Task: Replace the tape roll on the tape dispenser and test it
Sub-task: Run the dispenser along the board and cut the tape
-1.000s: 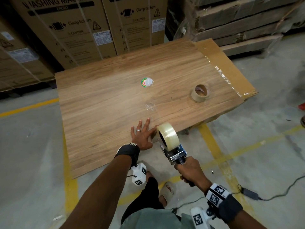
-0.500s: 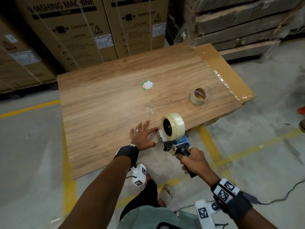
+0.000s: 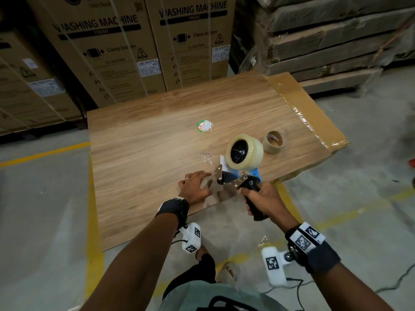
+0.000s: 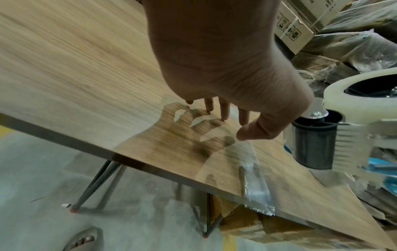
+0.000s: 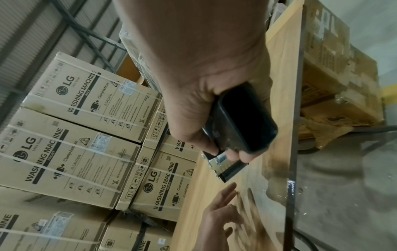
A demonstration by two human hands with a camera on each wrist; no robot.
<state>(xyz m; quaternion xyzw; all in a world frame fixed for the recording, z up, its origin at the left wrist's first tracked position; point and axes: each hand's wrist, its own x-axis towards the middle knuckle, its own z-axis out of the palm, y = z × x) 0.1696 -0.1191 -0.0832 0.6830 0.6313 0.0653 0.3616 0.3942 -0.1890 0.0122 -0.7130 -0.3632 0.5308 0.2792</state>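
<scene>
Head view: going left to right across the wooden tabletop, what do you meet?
Left hand → round sticker → crumpled clear tape scrap → tape dispenser with its clear tape roll → empty brown core → taped cardboard sheet.

A warehouse: beyond the fingers (image 3: 203, 176) stand stacked brown cardboard cartons (image 3: 107, 57) strapped with white bands and printed "WASHING MACHINE". To their right lie plastic-wrapped flat cardboard packs (image 3: 332, 41). Below is a grey concrete floor (image 3: 45, 221) with painted yellow lane lines (image 3: 94, 221).
</scene>
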